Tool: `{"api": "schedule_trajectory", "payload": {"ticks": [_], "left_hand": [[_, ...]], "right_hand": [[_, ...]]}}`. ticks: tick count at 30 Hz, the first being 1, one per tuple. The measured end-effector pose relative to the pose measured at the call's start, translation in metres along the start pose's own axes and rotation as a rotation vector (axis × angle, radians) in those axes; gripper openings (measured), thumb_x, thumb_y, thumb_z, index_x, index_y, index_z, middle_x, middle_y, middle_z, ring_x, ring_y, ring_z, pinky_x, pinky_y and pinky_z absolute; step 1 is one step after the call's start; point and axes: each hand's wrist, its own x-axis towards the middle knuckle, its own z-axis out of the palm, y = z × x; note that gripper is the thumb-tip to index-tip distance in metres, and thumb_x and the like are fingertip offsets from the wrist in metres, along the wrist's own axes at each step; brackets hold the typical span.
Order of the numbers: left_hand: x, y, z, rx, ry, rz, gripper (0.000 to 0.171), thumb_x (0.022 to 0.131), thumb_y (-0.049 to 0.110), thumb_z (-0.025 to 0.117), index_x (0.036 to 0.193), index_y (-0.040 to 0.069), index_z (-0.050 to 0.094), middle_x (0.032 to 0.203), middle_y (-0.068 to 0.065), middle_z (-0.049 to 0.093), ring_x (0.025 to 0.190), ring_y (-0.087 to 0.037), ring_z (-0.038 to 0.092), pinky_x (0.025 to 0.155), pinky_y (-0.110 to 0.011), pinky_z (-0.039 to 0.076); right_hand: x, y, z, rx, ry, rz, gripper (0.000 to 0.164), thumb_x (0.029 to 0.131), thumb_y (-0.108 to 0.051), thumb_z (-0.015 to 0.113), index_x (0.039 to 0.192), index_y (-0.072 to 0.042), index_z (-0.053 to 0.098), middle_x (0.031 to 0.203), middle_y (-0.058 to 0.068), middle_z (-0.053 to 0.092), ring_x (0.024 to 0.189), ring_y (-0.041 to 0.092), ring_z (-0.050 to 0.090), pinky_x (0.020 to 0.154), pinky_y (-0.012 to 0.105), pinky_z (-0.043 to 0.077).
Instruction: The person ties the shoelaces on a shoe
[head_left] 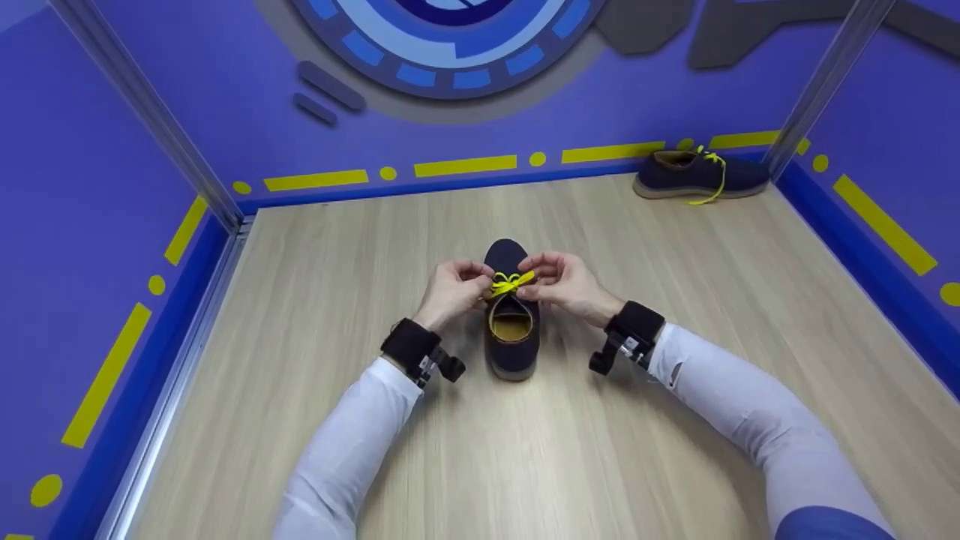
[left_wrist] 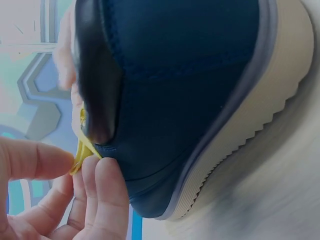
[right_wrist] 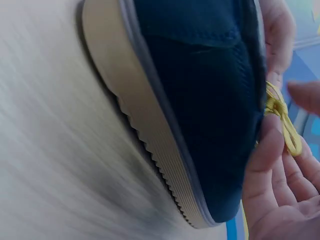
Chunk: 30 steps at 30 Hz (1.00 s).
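Observation:
A dark navy shoe (head_left: 512, 360) stands on the wood-grain table with its toe pointing away from me. Its yellow shoelace (head_left: 511, 283) is tied in a bow over the front. My left hand (head_left: 454, 292) is at the bow's left side; in the left wrist view its thumb and fingers pinch the yellow lace (left_wrist: 82, 152). On the opposite side is my right hand (head_left: 566, 285). Its fingers touch the shoe and the right loop (right_wrist: 290, 135), while one fingertip (right_wrist: 305, 95) stands apart from the lace.
Another dark shoe (head_left: 701, 176) with a loose yellow lace sits in the far right corner against the wall. Blue printed walls (head_left: 465, 142) enclose the back and both sides of the table (head_left: 337, 300). A metal rail (head_left: 187, 375) runs along the left edge.

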Motion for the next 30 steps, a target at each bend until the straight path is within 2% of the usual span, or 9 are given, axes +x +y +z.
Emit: {"api": "schedule_trajectory", "payload": {"ticks": [3, 8, 12, 14, 17, 20, 23, 27, 30], "left_hand": [[0.000, 0.001, -0.001, 0.042, -0.021, 0.026, 0.025, 0.094, 0.004, 0.063, 0.113, -0.007, 0.075, 0.093, -0.016, 0.074, 0.086, -0.038, 0.071, 0.080, -0.057, 0.063], [0.001, 0.004, -0.001, 0.098, -0.072, 0.077, 0.020, 0.095, 0.008, 0.074, 0.110, -0.002, 0.080, 0.098, -0.013, 0.078, 0.088, -0.031, 0.074, 0.081, -0.054, 0.063], [0.001, 0.006, -0.001, 0.106, -0.099, 0.070, 0.018, 0.093, 0.008, 0.079, 0.109, 0.000, 0.081, 0.098, -0.011, 0.080, 0.089, -0.027, 0.075, 0.084, -0.055, 0.062], [0.002, 0.007, -0.002, 0.133, -0.107, 0.063, 0.017, 0.093, 0.009, 0.079, 0.108, 0.002, 0.082, 0.098, -0.009, 0.080, 0.087, -0.024, 0.075, 0.081, -0.049, 0.063], [0.003, 0.008, -0.004, 0.182, -0.127, 0.068, 0.016, 0.093, 0.008, 0.079, 0.108, 0.005, 0.083, 0.098, -0.008, 0.080, 0.083, -0.017, 0.073, 0.074, -0.033, 0.062], [0.004, 0.007, -0.007, 0.207, -0.162, 0.086, 0.017, 0.094, 0.005, 0.077, 0.109, 0.004, 0.082, 0.100, -0.008, 0.080, 0.083, -0.012, 0.070, 0.070, -0.022, 0.057], [0.005, 0.007, -0.010, 0.217, -0.203, 0.105, 0.019, 0.095, 0.005, 0.075, 0.113, 0.004, 0.081, 0.103, -0.009, 0.079, 0.088, -0.016, 0.070, 0.071, -0.021, 0.055], [0.007, 0.006, -0.010, 0.228, -0.236, 0.128, 0.021, 0.095, 0.005, 0.075, 0.115, 0.004, 0.081, 0.105, -0.009, 0.079, 0.092, -0.021, 0.070, 0.074, -0.022, 0.055], [0.009, 0.006, -0.009, 0.256, -0.230, 0.153, 0.017, 0.096, 0.008, 0.076, 0.112, 0.006, 0.082, 0.103, -0.006, 0.080, 0.090, -0.014, 0.070, 0.075, -0.022, 0.054]], "right_hand": [[0.002, 0.000, 0.003, -0.050, 0.006, -0.023, 0.047, 0.090, 0.006, 0.080, 0.129, 0.019, 0.058, 0.107, 0.030, 0.072, 0.072, 0.012, 0.067, 0.057, 0.024, 0.053], [0.002, -0.003, -0.001, -0.078, -0.011, -0.030, 0.041, 0.093, 0.009, 0.075, 0.128, 0.021, 0.057, 0.106, 0.041, 0.068, 0.070, 0.015, 0.066, 0.053, 0.023, 0.050], [-0.003, -0.013, -0.008, -0.066, -0.041, -0.020, 0.039, 0.090, 0.017, 0.070, 0.126, 0.024, 0.056, 0.102, 0.045, 0.065, 0.069, 0.014, 0.067, 0.052, 0.022, 0.049], [-0.006, -0.020, -0.011, -0.064, -0.054, -0.020, 0.039, 0.089, 0.019, 0.067, 0.125, 0.026, 0.056, 0.100, 0.046, 0.064, 0.069, 0.013, 0.068, 0.052, 0.024, 0.050], [-0.011, -0.024, -0.014, -0.064, -0.066, -0.026, 0.040, 0.087, 0.020, 0.064, 0.126, 0.027, 0.055, 0.094, 0.043, 0.065, 0.068, 0.017, 0.068, 0.053, 0.026, 0.050], [-0.009, -0.014, -0.020, -0.076, -0.074, -0.011, 0.041, 0.089, 0.017, 0.065, 0.129, 0.023, 0.057, 0.089, 0.032, 0.070, 0.069, 0.020, 0.066, 0.053, 0.027, 0.051], [-0.006, -0.002, -0.021, -0.100, -0.071, 0.037, 0.038, 0.096, 0.006, 0.069, 0.132, 0.016, 0.061, 0.092, 0.023, 0.073, 0.071, 0.020, 0.067, 0.055, 0.023, 0.051], [-0.003, -0.003, -0.014, -0.154, -0.042, 0.087, 0.037, 0.102, -0.014, 0.072, 0.130, 0.009, 0.067, 0.097, 0.023, 0.074, 0.071, 0.017, 0.067, 0.055, 0.019, 0.049], [0.000, -0.005, -0.011, -0.178, -0.015, 0.083, 0.033, 0.102, -0.017, 0.073, 0.123, 0.009, 0.071, 0.096, 0.024, 0.074, 0.069, 0.018, 0.066, 0.053, 0.018, 0.046]]}}
